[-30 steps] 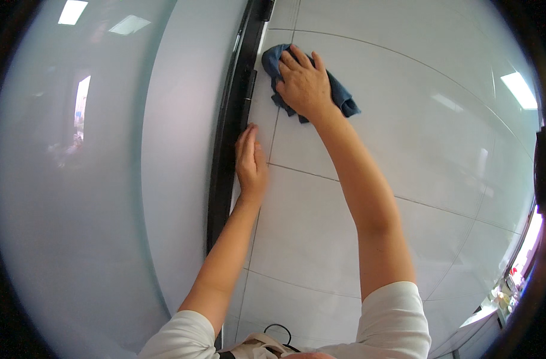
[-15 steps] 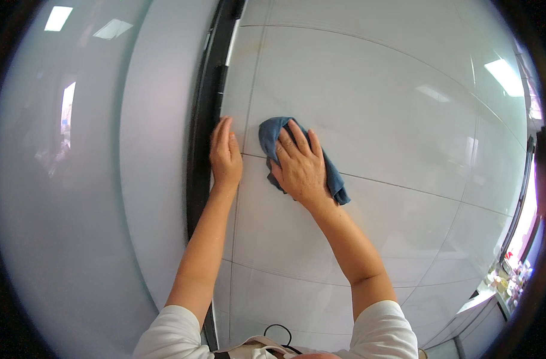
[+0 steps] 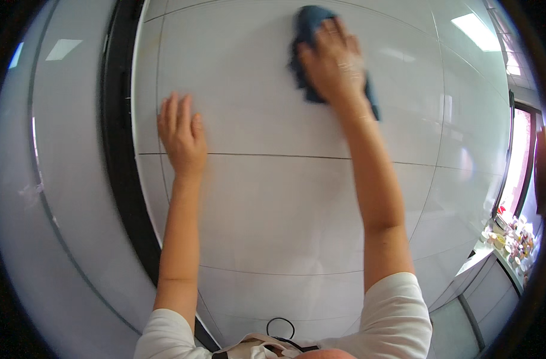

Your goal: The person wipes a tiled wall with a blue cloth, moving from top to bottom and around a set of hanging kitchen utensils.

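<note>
Pressing cloth (image 3: 307, 25) on tiles (image 3: 267, 209), black frame (image 3: 119, 119) left, cluttered counter (image 3: 482, 249) right

Before me is the tiled wall (image 3: 273, 209), bordered on its left by a frame (image 3: 117, 113), then a panel (image 3: 75, 179). My right hand (image 3: 336, 66) lies on the cloth (image 3: 309, 21) high against the wall; my left hand (image 3: 183, 136) is lower, between cloth and frame. Far right is a window (image 3: 517, 158), with items (image 3: 516, 239) on a counter (image 3: 507, 270) below it.
</note>
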`<state>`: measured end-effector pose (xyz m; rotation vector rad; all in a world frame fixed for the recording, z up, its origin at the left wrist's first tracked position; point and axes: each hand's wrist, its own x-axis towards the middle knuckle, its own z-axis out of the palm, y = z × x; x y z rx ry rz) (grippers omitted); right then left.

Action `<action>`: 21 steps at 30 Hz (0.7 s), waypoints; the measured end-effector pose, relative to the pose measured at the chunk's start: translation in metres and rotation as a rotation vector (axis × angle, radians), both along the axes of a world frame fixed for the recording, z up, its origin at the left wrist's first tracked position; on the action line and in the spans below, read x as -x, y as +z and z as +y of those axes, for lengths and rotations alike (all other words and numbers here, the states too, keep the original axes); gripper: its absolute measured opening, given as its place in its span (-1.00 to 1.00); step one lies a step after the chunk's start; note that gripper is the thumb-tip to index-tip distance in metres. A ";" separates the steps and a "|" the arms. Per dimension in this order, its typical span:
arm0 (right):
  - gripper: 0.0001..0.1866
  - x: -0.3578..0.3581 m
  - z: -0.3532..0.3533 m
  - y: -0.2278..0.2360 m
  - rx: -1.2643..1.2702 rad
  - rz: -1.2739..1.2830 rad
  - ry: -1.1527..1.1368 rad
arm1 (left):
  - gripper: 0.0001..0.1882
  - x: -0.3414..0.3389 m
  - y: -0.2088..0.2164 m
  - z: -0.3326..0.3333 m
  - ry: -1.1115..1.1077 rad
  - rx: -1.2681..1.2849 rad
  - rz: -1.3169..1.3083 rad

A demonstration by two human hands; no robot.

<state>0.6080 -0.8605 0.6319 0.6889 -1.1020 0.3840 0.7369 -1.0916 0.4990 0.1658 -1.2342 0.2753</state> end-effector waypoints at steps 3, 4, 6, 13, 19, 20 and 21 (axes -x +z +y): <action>-0.50 0.063 0.092 0.015 0.220 -0.032 -0.150 | -0.64 0.006 -0.001 0.001 -0.014 0.005 0.035; -0.47 0.100 0.128 0.017 0.257 -0.048 -0.334 | -0.64 0.004 -0.001 0.002 0.001 0.013 0.036; -0.51 0.153 0.193 0.003 0.327 -0.108 -0.276 | -0.65 0.004 -0.003 0.005 0.008 0.018 0.036; -0.33 0.225 0.355 -0.118 0.468 -0.370 -0.109 | -0.67 0.012 -0.030 0.022 -0.051 -0.041 0.059; -0.35 0.163 0.274 -0.175 0.542 -0.408 -0.010 | -0.69 0.011 -0.031 0.011 -0.037 0.008 0.024; -0.35 0.150 0.252 -0.176 0.525 -0.409 -0.017 | -0.69 0.010 -0.031 0.012 -0.047 0.005 0.004; -0.35 0.138 0.229 -0.172 0.549 -0.408 -0.018 | -0.70 0.008 -0.030 0.015 -0.061 0.004 -0.009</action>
